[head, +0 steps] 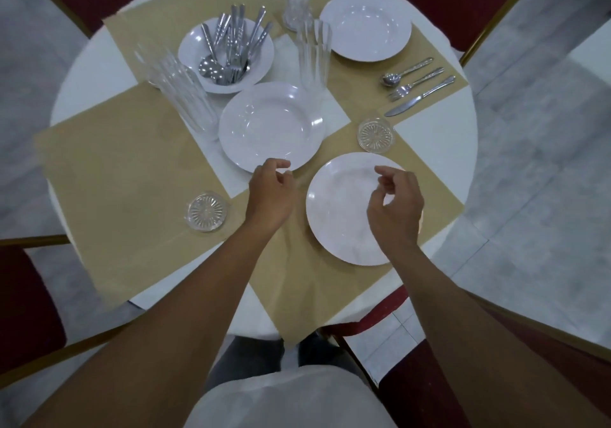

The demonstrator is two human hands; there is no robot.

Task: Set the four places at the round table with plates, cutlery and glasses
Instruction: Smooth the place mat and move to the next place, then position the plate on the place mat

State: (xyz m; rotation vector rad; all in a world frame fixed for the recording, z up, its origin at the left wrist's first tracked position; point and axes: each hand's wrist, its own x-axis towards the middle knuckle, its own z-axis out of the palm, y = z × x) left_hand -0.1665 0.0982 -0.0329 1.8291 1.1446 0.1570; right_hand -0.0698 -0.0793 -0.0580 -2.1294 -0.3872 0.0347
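Fingers [277, 163] of left hand [269, 193] loosely curled, empty, by middle plate [264, 123] rim | right hand [395, 203] same, over near plate [337, 209] on tabletop [436, 137]

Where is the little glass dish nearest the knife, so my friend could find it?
Start at the round table and find the white plate nearest the person, under the right hand. Just past that plate's far edge sits the little clear dish with a starburst pattern. Its twin lies alone on the left mat; this one is between that plate and the knife.
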